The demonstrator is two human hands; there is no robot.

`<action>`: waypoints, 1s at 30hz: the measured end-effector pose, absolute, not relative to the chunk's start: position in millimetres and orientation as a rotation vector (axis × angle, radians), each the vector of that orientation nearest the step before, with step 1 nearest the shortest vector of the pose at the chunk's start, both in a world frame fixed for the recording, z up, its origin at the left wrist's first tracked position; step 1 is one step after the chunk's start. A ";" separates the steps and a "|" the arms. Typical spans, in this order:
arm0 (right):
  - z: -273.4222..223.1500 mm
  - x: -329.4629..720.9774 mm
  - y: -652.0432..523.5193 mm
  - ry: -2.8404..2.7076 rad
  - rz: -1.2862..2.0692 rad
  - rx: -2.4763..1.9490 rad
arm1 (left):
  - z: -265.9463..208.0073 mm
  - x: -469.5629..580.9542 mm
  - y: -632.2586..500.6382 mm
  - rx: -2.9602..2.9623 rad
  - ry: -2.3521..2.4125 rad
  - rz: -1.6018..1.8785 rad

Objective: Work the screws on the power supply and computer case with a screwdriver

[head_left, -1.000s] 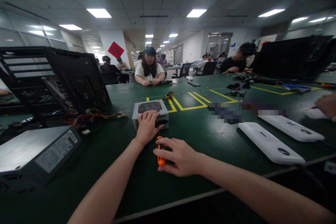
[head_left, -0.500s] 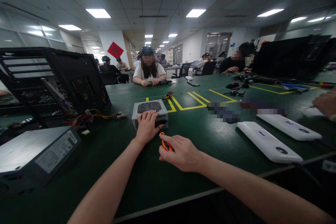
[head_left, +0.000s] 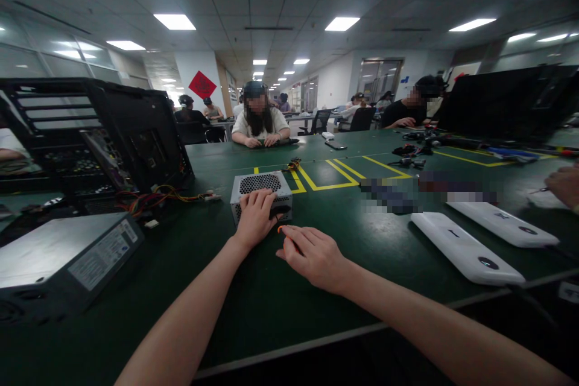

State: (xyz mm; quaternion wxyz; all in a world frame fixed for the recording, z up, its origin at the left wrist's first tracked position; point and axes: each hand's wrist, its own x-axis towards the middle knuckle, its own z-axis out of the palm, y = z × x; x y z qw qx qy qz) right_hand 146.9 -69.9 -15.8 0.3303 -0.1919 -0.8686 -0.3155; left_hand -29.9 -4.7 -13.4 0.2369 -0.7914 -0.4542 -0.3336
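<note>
A grey computer power supply (head_left: 261, 183) with a perforated top sits on the green table in front of me. My left hand (head_left: 253, 220) grips its near side, fingers laid over the top edge and thumb lower down at the front. Just to the right, at the near side of the box, my right hand (head_left: 314, 256) is closed around a tool with an orange and black handle (head_left: 281, 228). Only a small orange bit of it shows; its working end is hidden or too small to make out. Loose wires (head_left: 294, 163) lie behind the box.
At left lie another power supply (head_left: 63, 253) and an open black computer case (head_left: 131, 139) with cables. Two white devices (head_left: 468, 247) rest at right, with a dark monitor (head_left: 502, 102) beyond. Across the table sits a person (head_left: 260, 120); another person's hand (head_left: 563, 184) is at the right edge.
My right hand has turned slightly, so less of the orange handle shows. My left hand stays on the power supply. The whole view has shifted a little.
</note>
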 end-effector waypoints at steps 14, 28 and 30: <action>-8.3 147.4 -76.1 -2.323 -0.889 -0.347 | -15.6 -29.3 -2.2 -2.137 -1.245 -0.951; -11.7 148.9 -76.8 -2.340 -0.887 -0.399 | -16.1 -29.0 -2.1 -2.144 -1.246 -0.957; -11.8 148.8 -75.2 -2.318 -0.885 -0.412 | -15.9 -28.9 -2.4 -2.148 -1.247 -0.958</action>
